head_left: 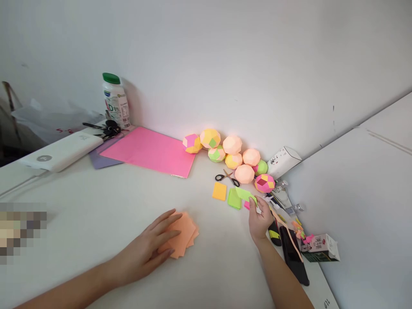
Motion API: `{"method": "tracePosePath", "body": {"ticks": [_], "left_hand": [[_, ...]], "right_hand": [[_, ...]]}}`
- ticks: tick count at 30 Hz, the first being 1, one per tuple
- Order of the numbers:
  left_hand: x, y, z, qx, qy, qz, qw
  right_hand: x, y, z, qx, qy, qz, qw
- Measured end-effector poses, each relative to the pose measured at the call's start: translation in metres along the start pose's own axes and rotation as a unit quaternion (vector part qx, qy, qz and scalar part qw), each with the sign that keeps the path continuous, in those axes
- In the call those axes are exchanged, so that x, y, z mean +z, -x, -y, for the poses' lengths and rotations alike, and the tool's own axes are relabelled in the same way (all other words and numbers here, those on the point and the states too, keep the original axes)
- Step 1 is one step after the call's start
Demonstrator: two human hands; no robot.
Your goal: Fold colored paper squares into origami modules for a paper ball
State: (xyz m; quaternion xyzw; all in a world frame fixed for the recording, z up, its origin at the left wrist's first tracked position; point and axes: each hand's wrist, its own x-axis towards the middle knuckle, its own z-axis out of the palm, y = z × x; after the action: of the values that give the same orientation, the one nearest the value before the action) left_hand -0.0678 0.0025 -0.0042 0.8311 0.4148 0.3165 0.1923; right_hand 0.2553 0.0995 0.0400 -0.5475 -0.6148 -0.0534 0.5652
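Observation:
My left hand [151, 246] lies with its fingers spread over a fanned stack of orange sticky notes [185, 236] near the front of the table. Pinched between the thumb and fingers of my right hand [260, 218] is a light green sticky note [245, 195], raised above the table. Beneath and beside it are a green sticky note pad [234, 199], a yellow-orange sticky note pad [219, 191] and a bit of a pink pad [246, 205], mostly hidden by my right hand. Black-handled scissors [228, 176] lie opened just behind the pads.
Several folded paper balls [232, 144] sit along the wall. A pink sheet [151, 150], a white power strip [64, 150] and a green-capped bottle [116, 101] are at the left. At the right edge are a phone [292, 253], a utility knife [274, 233] and a carton [322, 249].

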Motion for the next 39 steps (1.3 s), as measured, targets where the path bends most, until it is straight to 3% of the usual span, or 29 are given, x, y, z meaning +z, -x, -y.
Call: {"method": "tracePosePath", "body": {"ticks": [3, 6, 8, 10, 12, 15, 17, 19, 25, 30, 36, 39], "left_hand": [[-0.001, -0.001, 0.001, -0.013, 0.030, -0.058, 0.998], [-0.007, -0.003, -0.005, 0.003, 0.069, -0.102, 0.992], [-0.011, -0.002, -0.015, -0.011, 0.127, -0.087, 0.988], [-0.014, -0.001, -0.030, -0.082, 0.224, -0.051, 0.970], [-0.014, 0.000, -0.045, -0.155, 0.361, 0.032, 0.919], [-0.011, 0.000, -0.061, -0.236, 0.515, 0.123, 0.815], [-0.009, -0.001, -0.065, -0.270, 0.555, 0.140, 0.774], [-0.007, -0.002, -0.063, -0.287, 0.573, 0.135, 0.755], [-0.006, -0.004, -0.051, -0.318, 0.596, 0.077, 0.733], [-0.004, -0.004, -0.055, -0.327, 0.597, 0.107, 0.725], [-0.003, -0.002, -0.057, -0.304, 0.595, 0.148, 0.729], [-0.003, -0.002, -0.053, -0.325, 0.591, 0.142, 0.724]], "right_hand": [[-0.004, 0.006, 0.029, 0.104, -0.111, 0.032, 0.988], [-0.008, 0.021, 0.059, 0.166, -0.184, 0.124, 0.961], [-0.011, 0.032, 0.077, 0.191, -0.211, 0.203, 0.937], [-0.012, 0.044, 0.091, 0.207, -0.231, 0.272, 0.911], [-0.012, 0.054, 0.104, 0.214, -0.245, 0.321, 0.889], [-0.011, 0.067, 0.119, 0.207, -0.255, 0.368, 0.870], [-0.010, 0.072, 0.125, 0.201, -0.255, 0.391, 0.861], [-0.009, 0.074, 0.126, 0.192, -0.250, 0.409, 0.856], [-0.005, 0.062, 0.114, 0.147, -0.231, 0.403, 0.873], [0.003, 0.067, 0.107, 0.189, -0.219, 0.386, 0.876], [0.005, 0.082, 0.111, 0.137, -0.236, 0.379, 0.884], [0.006, 0.073, 0.102, 0.061, -0.223, 0.406, 0.884]]}}
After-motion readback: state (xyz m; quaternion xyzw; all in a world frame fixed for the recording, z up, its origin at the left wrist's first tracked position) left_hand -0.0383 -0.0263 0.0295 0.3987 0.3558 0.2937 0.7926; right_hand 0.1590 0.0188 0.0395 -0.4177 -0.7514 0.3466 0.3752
